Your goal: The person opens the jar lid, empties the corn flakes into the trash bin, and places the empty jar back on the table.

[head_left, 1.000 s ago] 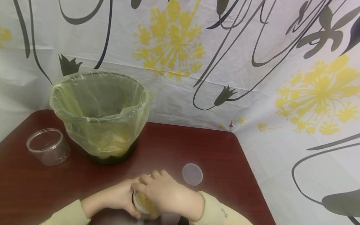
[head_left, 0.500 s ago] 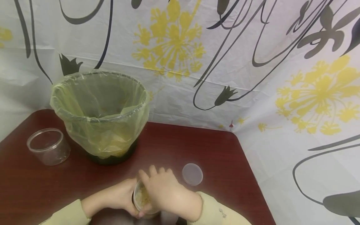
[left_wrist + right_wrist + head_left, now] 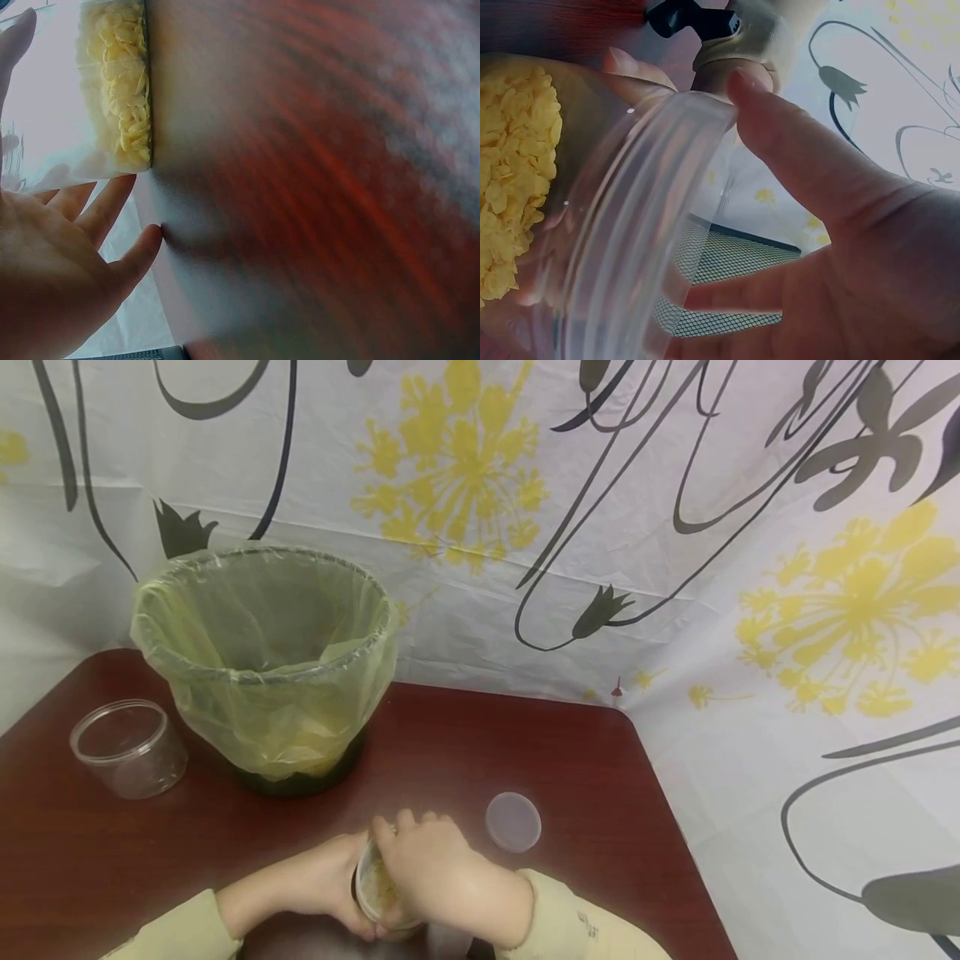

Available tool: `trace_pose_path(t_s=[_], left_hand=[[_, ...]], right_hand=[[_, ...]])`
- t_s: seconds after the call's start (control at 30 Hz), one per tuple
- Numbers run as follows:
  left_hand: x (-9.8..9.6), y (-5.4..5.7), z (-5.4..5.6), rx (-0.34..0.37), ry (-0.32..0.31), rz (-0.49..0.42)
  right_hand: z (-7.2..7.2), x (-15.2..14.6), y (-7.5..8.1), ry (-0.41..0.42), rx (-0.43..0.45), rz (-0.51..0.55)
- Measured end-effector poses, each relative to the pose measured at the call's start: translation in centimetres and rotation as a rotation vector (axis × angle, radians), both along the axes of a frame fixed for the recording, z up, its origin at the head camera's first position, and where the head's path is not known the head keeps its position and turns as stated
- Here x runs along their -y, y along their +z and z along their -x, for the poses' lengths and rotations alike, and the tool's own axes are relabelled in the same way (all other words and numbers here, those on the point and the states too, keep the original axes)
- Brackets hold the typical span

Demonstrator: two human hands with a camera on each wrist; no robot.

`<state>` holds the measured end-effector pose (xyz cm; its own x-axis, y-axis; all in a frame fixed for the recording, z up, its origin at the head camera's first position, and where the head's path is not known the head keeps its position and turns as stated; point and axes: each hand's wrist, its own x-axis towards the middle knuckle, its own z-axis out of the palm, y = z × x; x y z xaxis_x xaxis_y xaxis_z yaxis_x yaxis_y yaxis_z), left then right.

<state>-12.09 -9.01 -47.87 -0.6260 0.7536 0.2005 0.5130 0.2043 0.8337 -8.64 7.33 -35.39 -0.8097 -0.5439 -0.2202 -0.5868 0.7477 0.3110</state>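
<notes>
A clear plastic jar of pale yellow flakes is between both hands at the lower middle of the head view, its base close to the tabletop. My left hand holds the jar's side, thumb toward me. From above and the right, my right hand grips the translucent ridged lid, its thumb on one edge and fingers round the far side. In the head view, the flakes show through the lid's left part, and the right hand hides the rest.
Another round translucent lid lies flat to the right of the hands. An open clear jar stands at the left on the dark red table. Beside it is a mesh bin lined with a yellowish bag. A patterned curtain borders the table.
Over the jar, my right hand has turned, its fingers shifting and uncovering more of the lid's left side. My left hand stays in place around the jar.
</notes>
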Motion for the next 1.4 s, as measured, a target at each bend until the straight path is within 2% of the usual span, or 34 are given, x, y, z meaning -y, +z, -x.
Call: trace_pose_path(t_s=[0.23,0.63,1.1,1.23,1.4], left_hand=[[0.1,0.0,0.2,-0.041,0.006,0.014],[0.2,-0.1,0.1,-0.047,-0.002,0.003],[0.2,0.0,0.1,-0.077,0.007,0.011],[0.2,0.0,0.1,-0.045,-0.001,0.004],[0.2,0.1,0.1,-0.036,0.002,-0.006]], right_hand=[[0.0,-0.1,0.1,0.046,0.011,-0.014],[0.0,-0.6,0.2,0.152,0.021,-0.025],[0.4,-1.8,0.4,0.313,0.095,0.04],[0.6,-2.0,0.6,0.355,0.118,0.045],[0.6,-2.2,1.0,0.398,0.097,0.068]])
